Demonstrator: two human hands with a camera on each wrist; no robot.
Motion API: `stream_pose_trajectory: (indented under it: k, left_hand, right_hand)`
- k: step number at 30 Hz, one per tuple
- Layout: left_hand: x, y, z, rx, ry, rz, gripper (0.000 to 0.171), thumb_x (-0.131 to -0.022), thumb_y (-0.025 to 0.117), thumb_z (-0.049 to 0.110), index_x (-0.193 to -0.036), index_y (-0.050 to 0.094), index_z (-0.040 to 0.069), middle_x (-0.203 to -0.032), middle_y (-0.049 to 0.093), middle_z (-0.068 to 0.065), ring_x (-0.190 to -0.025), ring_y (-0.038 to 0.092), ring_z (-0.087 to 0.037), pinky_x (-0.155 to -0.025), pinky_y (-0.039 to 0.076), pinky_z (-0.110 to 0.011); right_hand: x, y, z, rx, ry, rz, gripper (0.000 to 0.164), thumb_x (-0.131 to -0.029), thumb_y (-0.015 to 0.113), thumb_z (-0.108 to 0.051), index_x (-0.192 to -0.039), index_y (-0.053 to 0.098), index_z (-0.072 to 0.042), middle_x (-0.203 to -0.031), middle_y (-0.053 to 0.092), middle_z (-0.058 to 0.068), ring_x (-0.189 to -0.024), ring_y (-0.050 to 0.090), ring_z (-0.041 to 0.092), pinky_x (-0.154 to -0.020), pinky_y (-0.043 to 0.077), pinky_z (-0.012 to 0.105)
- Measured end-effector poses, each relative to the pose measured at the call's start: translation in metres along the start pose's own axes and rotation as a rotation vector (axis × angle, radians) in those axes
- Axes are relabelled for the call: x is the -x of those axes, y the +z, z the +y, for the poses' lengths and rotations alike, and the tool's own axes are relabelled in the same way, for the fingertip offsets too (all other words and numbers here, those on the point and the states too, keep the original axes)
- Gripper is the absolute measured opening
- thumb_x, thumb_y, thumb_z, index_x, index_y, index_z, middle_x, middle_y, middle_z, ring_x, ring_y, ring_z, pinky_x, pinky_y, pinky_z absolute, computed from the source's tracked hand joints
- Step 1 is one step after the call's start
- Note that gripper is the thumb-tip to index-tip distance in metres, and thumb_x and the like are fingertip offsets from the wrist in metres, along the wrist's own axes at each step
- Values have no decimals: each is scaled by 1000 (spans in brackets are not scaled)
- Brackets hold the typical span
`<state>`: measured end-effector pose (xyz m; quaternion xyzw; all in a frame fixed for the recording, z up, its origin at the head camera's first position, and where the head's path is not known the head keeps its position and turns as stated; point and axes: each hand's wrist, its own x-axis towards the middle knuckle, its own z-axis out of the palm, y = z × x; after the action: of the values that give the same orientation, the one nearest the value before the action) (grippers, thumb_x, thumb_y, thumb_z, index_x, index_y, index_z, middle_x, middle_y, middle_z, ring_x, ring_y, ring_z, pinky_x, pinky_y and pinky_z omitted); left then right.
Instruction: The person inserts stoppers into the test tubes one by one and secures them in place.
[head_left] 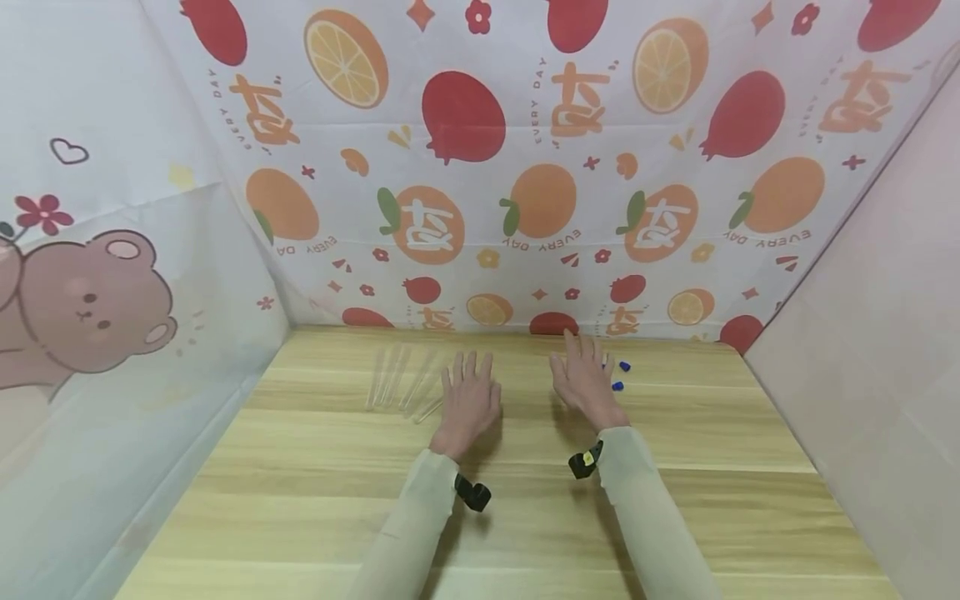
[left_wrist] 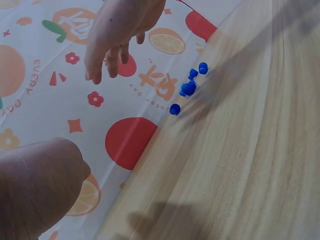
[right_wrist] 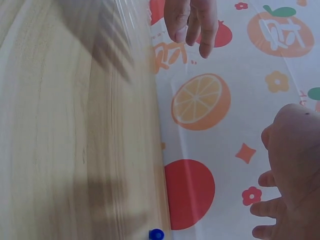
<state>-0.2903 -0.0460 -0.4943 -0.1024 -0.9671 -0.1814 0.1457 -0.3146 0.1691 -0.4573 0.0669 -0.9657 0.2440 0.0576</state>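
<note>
My left hand (head_left: pixel 471 400) hovers over the table with its fingers extended and holds nothing. Just left of it lie several clear, thin tubes (head_left: pixel 386 379), side by side and slightly fanned; the hand overlaps the nearest in the head view. My right hand (head_left: pixel 587 379) is also held above the table, fingers spread and nothing in them. Beside and partly behind it are several small blue stoppers (head_left: pixel 625 366), grouped by the back edge in the left wrist view. At the top of the right wrist view, the clear tubes (right_wrist: pixel 131 25) show only in part.
The wood-grain table (head_left: pixel 525 533) ends at a back wall hung with fruit-print cloth (head_left: pixel 465 192). A bear-print cloth (head_left: pixel 97 300) covers the left side, and a pale panel (head_left: pixel 870 300) stands at the right. Each sleeve carries a black wrist camera (head_left: pixel 474 493).
</note>
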Motion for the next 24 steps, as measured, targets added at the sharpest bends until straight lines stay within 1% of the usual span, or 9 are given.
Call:
stream_pose_trajectory:
  k: [8, 12, 14, 19, 24]
  left_hand:
    - [0, -1, 2, -8, 8, 17, 53, -103, 44, 27, -152, 42, 7, -155, 43, -26, -149, 32, -48, -119, 26, -70]
    - [-2, -2, 1, -8, 17, 36, 52, -103, 44, 26, -151, 43, 6, -154, 44, -26, -148, 33, -49, -118, 27, -70]
    - [-3, -3, 0, -10, 24, 46, 51, -103, 44, 26, -150, 43, 6, -153, 45, -26, -147, 34, -49, -118, 28, -70]
    - [-4, -4, -2, -6, 23, 34, 51, -103, 44, 25, -150, 43, 6, -152, 47, -25, -146, 35, -47, -118, 28, -69]
    - [-1, -5, -7, -14, 13, 16, 51, -103, 45, 25, -150, 44, 7, -151, 49, -24, -145, 38, -45, -118, 30, -67]
  right_hand:
    - [1, -8, -2, 13, -3, -3, 66, -108, 28, -46, -163, 16, -12, -169, 13, 21, -157, 6, 44, -121, 4, 76]
    - [-3, -15, -1, 45, -17, 5, 66, -108, 29, -46, -163, 16, -11, -169, 14, 22, -157, 9, 45, -120, 8, 76]
    - [-5, -19, 0, 70, -30, 18, 66, -108, 29, -46, -162, 18, -10, -168, 17, 23, -155, 13, 45, -120, 11, 74]
    - [-7, -29, 5, 94, -52, 37, 64, -108, 32, -43, -160, 22, -8, -164, 22, 25, -152, 19, 46, -121, 16, 70]
    - [-11, -38, 12, 134, -66, 50, 61, -108, 31, -40, -158, 27, -5, -163, 26, 27, -151, 22, 48, -118, 22, 73]
